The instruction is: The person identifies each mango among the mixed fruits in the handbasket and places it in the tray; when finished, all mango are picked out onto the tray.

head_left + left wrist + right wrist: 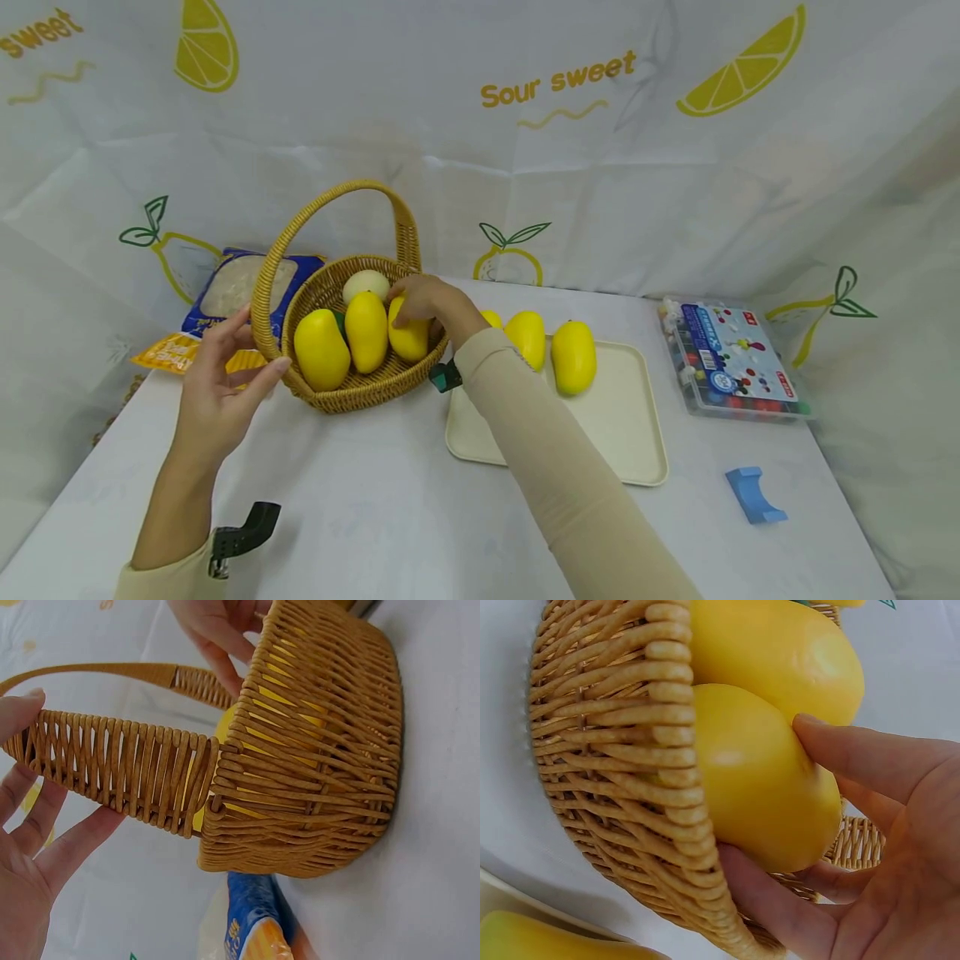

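Note:
A wicker basket (360,400) with a tall arched handle stands at the left of the table. My left hand (213,396) holds the foot of the handle (124,769), thumb on one side and fingers on the other. Inside the basket, at its right side, my right hand (435,302) grips a yellow mango (761,780) with thumb and fingers around it. Two more mangoes, one at the left (322,350) and one in the middle (366,332), lie beside it. Behind them sits a pale round fruit (366,285), and something green is mostly hidden between the mangoes.
Right of the basket lies a cream tray (626,454) bearing mangoes (573,358), partly covered by my right sleeve. A blue bag (306,268) and an orange packet (167,354) lie behind the basket's left side. At the right are a clear plastic case (738,358) and a blue curved piece (753,498).

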Tool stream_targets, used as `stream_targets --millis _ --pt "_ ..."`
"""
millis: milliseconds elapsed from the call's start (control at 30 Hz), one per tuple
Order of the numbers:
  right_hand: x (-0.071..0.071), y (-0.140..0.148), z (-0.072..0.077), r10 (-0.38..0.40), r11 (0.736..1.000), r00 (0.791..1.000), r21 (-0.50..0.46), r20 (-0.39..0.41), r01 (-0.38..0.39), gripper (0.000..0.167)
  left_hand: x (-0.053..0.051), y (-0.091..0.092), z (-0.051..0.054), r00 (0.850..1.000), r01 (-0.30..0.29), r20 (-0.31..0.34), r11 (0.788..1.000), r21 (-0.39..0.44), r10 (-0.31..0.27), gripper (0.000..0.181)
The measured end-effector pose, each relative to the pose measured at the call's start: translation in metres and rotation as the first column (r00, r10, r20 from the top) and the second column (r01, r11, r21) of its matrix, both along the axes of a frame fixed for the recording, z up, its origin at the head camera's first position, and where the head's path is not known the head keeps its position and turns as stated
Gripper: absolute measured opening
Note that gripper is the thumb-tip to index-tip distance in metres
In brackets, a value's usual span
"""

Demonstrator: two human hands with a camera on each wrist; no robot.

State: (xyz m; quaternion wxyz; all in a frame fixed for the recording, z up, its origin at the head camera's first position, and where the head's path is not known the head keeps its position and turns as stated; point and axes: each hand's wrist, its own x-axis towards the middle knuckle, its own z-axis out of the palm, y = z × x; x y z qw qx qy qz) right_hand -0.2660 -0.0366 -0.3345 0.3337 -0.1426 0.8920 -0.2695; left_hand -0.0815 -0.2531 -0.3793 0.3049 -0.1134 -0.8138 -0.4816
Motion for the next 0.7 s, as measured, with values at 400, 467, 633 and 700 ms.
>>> stream_targets --millis 400,467,633,700 --pt "-0.004 0.007 0.012 0.019 1.0 0.999 0.001 -0.029 -0.018 0.059 -0.001 -0.001 -0.001 1.0 0.007 -0.001 1.0 0.006 -0.007 0.08" --pt "-0.004 0.01 0.015 0.015 1.0 0.999 -0.02 -0.034 -0.016 0.059 -0.001 -0.001 -0.001 1.0 0.008 -0.001 1.0 0.007 -0.008 0.08" --pt "-0.002 0.021 0.023 0.023 0.995 0.998 -0.098 -0.052 -0.028 0.058 -0.001 -0.001 -0.001 1.0 0.014 -0.007 1.0 0.003 -0.014 0.08" --pt "-0.001 0.026 0.027 0.031 0.991 0.998 -0.126 -0.06 -0.039 0.057 -0.001 0.0 -0.001 1.0 0.016 -0.01 1.0 0.001 -0.016 0.08"
